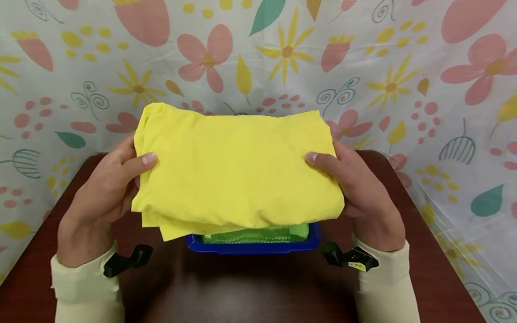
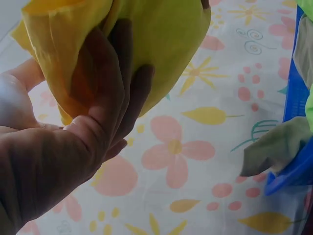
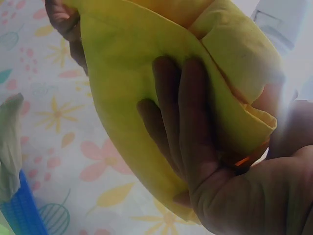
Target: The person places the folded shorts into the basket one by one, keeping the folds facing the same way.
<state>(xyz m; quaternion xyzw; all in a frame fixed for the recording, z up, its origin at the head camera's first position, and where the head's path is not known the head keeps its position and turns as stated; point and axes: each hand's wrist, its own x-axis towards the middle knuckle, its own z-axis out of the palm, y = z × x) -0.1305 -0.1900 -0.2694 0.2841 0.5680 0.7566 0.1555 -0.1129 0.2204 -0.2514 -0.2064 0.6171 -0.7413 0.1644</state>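
A folded yellow cloth (image 1: 238,170) is held up between both hands, its layers showing along the lower left edge. My left hand (image 1: 107,184) grips its left end, thumb on the near face and fingers behind, as the left wrist view shows. At the right end my right hand (image 1: 359,188) pinches it the same way; in the right wrist view the fingers (image 3: 195,117) lie along the back. Below and behind the cloth stands a blue basket (image 1: 254,248) with bright green fabric (image 1: 258,235) inside, mostly hidden.
Under everything is a dark brown table (image 1: 234,291). A white curtain (image 1: 282,49) with printed flowers hangs behind it. In the left wrist view a greyish cloth (image 2: 274,147) drapes over the rim of the basket.
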